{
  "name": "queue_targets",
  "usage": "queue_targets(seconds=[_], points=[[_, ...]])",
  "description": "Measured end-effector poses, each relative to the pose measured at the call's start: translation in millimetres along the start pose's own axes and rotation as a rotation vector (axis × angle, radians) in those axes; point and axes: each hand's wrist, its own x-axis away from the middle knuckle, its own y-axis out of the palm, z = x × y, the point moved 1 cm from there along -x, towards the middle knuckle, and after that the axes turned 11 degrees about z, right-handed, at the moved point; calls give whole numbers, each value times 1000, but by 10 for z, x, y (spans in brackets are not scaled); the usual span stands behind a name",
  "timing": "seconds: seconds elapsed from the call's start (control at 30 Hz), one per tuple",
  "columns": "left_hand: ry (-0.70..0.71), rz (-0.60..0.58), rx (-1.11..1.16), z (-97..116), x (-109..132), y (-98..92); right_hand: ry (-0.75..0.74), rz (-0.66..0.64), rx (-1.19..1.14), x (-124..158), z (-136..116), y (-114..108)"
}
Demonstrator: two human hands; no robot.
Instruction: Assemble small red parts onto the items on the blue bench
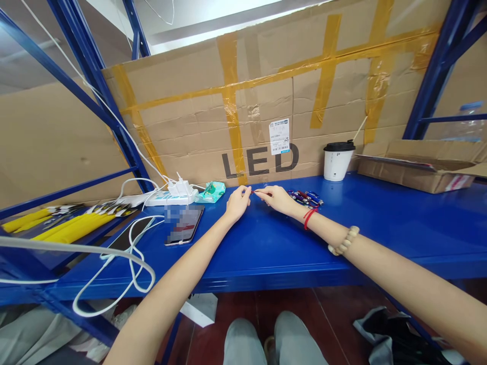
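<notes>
Above blue shelving [266, 243], left hand [238, 204] and right hand [278, 199] pinch a thin red pen-like stick [259, 192] between fingertips.

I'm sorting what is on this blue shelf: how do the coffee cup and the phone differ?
The coffee cup stands upright at the back against the cardboard, right of the hands; the phone lies flat on the blue shelf, left of the left hand. The cup is white with a black lid; the phone is a dark slab. Neither hand touches either; the right hand is nearer the cup.

phone [183, 225] left of hands; cup [337, 161] behind right, on shelf [380, 223].
</notes>
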Motion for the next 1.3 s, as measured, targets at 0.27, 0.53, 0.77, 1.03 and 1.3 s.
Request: queue_targets(seconds=[0.27,0.53,0.77,1.03,1.3], points=[[124,-45,-129,40,20,-58,105,-141,-147,29,12,55],[171,-146,-64,-12,-36,-95,131,-208,-227,17,27,28],[132,-151,25,-61,-73,-92,109,-217,-265,12,75,66],[150,-140,-58,-60,-45,-69,-19,-67,-34,11,26,41],[220,-135,-206,1,-20,-115,-33,-180,21,43,-29,-5]])
